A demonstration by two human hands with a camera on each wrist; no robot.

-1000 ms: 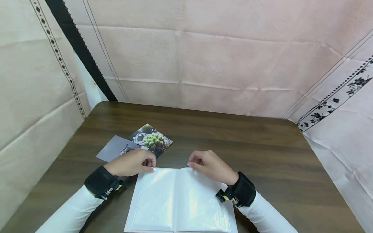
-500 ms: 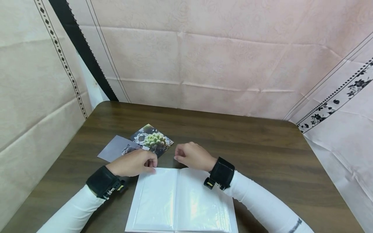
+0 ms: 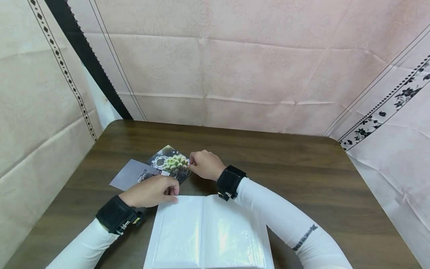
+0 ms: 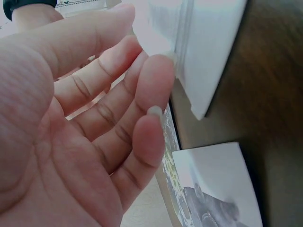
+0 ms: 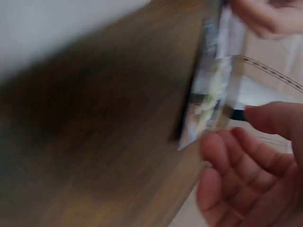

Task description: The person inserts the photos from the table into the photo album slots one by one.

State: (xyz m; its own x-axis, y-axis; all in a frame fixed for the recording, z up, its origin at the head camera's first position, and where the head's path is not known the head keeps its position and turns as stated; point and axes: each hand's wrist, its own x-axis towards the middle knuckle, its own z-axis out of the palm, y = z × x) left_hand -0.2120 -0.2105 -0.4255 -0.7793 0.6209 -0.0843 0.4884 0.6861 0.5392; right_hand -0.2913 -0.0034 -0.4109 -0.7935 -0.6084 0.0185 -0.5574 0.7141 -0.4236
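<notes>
A white photo album (image 3: 201,231) with clear sleeve pages lies spread open on the brown table (image 3: 285,175). My left hand (image 3: 151,191) is at its top left edge, the thumb over the page and the curled fingers behind the edge; the left wrist view shows these fingertips at the sleeves (image 4: 158,23). Beyond it, my right hand (image 3: 206,164) is at the right corner of a photo of a green succulent (image 3: 174,161). Thumb and fingers stand apart close to that photo's corner in the blurred right wrist view. A grey photo (image 3: 129,175) partly overlaps the succulent one.
Each wrist carries a black strap with a small camera, such as the right wrist strap (image 3: 231,181). Pale patterned cloth (image 3: 235,74) hangs behind the table's far edge and along both sides. A dark band (image 3: 90,63) runs down the cloth at the left.
My right hand has left the album's top edge and moved left and away from me to the succulent photo. The left hand has stayed at the album's top left edge.
</notes>
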